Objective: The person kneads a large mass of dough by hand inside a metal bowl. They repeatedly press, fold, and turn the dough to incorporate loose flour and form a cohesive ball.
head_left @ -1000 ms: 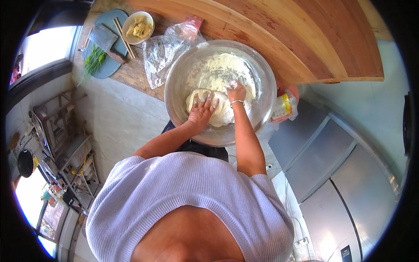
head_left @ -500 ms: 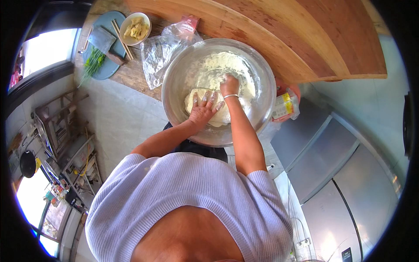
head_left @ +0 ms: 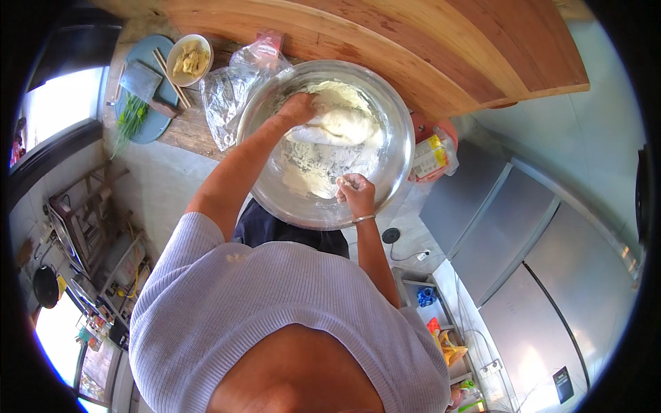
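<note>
Flour coats the right hand (head_left: 356,193), which rests at the near rim of the wide steel bowl (head_left: 394,165) with its fingers curled loosely inward, gripping nothing that shows. Farther in, loose flour (head_left: 310,175) lies over the bowl's floor, and beyond it the left hand (head_left: 300,108) presses into the pale dough (head_left: 341,124) at the far side of the bowl; its fingers are sunk in or behind the lump, so I cannot tell how far they are spread. The bowl stands on the wooden table (head_left: 413,48), its near part seeming to overhang the edge. To its left lie a crumpled clear plastic bag (head_left: 227,96), a blue board (head_left: 148,124) with greens and a cleaver, and a small bowl (head_left: 189,58) of pale food.

Pressing hard on the far side with only a light touch at the near rim could tip or slide the bowl (the steel looks slick), and flour could spill over the edge. A yellow packet (head_left: 430,155) to the right is half hidden by the rim.
</note>
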Tool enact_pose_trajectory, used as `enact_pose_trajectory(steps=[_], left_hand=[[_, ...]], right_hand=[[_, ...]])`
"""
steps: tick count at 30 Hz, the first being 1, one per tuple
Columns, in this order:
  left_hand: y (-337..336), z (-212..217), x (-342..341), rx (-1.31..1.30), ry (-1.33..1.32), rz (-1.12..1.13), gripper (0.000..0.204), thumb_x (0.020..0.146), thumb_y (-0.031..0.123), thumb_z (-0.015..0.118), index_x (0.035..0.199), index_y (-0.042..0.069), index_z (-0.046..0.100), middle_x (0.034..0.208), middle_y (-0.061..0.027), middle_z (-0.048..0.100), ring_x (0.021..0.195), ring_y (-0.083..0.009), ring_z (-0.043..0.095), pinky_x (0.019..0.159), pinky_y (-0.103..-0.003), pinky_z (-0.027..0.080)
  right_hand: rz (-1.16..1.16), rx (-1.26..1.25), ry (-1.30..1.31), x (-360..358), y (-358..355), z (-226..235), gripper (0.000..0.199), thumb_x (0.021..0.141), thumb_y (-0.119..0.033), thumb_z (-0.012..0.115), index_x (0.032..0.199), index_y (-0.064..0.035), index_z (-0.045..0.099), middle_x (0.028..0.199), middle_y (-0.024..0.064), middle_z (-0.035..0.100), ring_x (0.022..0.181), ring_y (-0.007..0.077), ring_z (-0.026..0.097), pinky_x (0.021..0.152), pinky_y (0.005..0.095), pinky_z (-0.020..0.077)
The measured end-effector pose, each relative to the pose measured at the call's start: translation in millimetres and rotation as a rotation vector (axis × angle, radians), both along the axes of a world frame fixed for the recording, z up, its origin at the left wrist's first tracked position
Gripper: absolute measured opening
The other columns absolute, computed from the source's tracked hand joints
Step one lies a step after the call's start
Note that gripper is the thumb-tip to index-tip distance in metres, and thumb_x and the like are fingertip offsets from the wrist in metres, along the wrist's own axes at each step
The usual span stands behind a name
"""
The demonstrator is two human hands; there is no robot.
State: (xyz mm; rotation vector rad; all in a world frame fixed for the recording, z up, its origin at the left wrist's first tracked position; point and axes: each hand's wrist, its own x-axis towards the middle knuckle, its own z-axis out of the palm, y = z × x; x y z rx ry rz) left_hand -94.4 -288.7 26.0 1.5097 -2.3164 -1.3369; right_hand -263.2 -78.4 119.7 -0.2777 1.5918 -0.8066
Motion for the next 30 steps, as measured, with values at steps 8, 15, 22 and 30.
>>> enact_pose_trajectory(steps=[8, 15, 22, 30], left_hand=[[42, 37, 8, 0.126, -0.107, 0.158, 0.078, 0.061, 0.041, 0.080, 0.125, 0.008, 0.049, 0.107, -0.0195, 0.062, 0.100, -0.0366, 0.058, 0.089, -0.041, 0.044], [118, 9, 9, 0.767, 0.148, 0.773, 0.079, 0.056, 0.034, 0.085, 0.117, -0.002, 0.050, 0.110, -0.0193, 0.061, 0.101, -0.0291, 0.059, 0.086, -0.035, 0.047], [123, 9, 26, 0.148, -0.127, 0.483, 0.070, 0.061, 0.027, 0.082, 0.118, -0.001, 0.052, 0.099, -0.0144, 0.062, 0.090, -0.0247, 0.060, 0.077, -0.034, 0.048], [119, 31, 40, 0.292, 0.015, 0.636, 0.063, 0.063, 0.029, 0.080, 0.113, 0.001, 0.054, 0.100, -0.0178, 0.062, 0.094, -0.0324, 0.059, 0.081, -0.038, 0.047]], right_hand=[[-0.136, -0.204, 0.291, 17, -64, -90, 0.017, 0.073, -0.002, 0.069, 0.086, 0.0023, 0.059, 0.068, 0.0039, 0.061, 0.051, 0.0128, 0.057, 0.045, 0.0261, 0.0451], [0.583, -0.319, 0.833, 24, -103, -74, 0.029, 0.064, -0.013, 0.074, 0.089, -0.0019, 0.063, 0.079, 0.0150, 0.066, 0.072, 0.0281, 0.065, 0.068, 0.0351, 0.0506], [0.548, -0.219, 0.688, 43, -104, -80, 0.019, 0.068, -0.007, 0.066, 0.084, 0.0010, 0.059, 0.081, 0.0177, 0.065, 0.076, 0.0339, 0.063, 0.070, 0.0381, 0.0500], [0.873, -0.036, 0.950, 57, -139, -103, 0.015, 0.067, -0.009, 0.062, 0.080, -0.0035, 0.067, 0.084, 0.0216, 0.064, 0.082, 0.0362, 0.063, 0.075, 0.0408, 0.0506]])
